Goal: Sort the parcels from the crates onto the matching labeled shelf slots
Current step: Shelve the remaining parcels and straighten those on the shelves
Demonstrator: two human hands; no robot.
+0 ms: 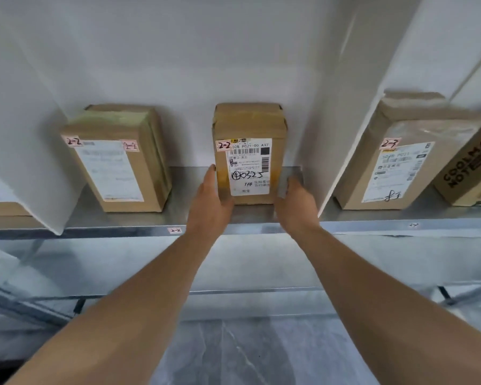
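1. The tall brown cardboard parcel with a white shipping label and a pink "2-2" tag stood upright in the 2-2 slot of the grey metal shelf.
2. The left hand lay flat-fingered against its left side; the right hand sat beside its right edge, fingers loosely curled, contact unclear.
3. Doing this well probably meant squaring it, label outward, before letting go.
4. The crates were out of view; the small pink shelf-edge tag was barely legible.

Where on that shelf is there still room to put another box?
Bare metal shows between the left 2-2 box and the middle 2-2 box, though the left hand reaches into it. A thin strip lies between the middle box and the white divider, where the right hand sits. Past the divider it is crowded: the 2-3 box touches the COOLMAN box.
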